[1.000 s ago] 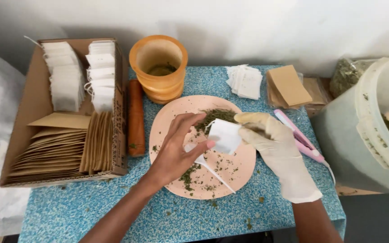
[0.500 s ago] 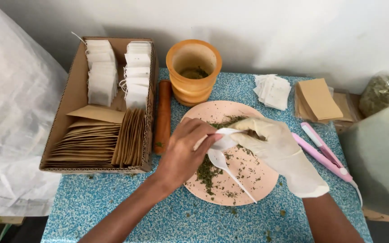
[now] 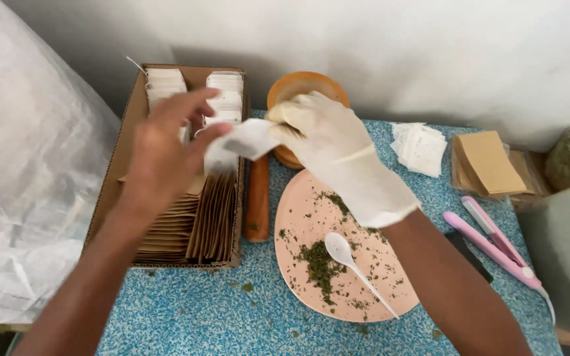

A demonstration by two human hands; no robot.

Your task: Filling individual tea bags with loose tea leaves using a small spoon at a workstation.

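- my left hand is bare and raised above the cardboard box, its thumb and fingers pinching one end of a small white paper bag.
- my right hand, in a pale glove, grips the other end of that same bag, fingers curled round it.
- the bag hangs in the air between both hands, over the right wall of the box and the top of the wooden pestle, touching nothing below.
- the box sits at the table's back left corner; it holds rows of white bags at the back and brown paper envelopes standing on edge at the front.
- the pestle lies on the table just beside the box, between it and the pink plate.
- the plate is in the middle of the table, scattered with dried green herb; a white plastic spoon lies on it, bowl toward the centre, handle toward the front edge.
- the orange mortar stands at the back edge, partly behind my gloved hand.
- toward the back right corner lie a small stack of white bags and a stack of brown envelopes.
- a pink clamp-shaped tool rests near the right edge.
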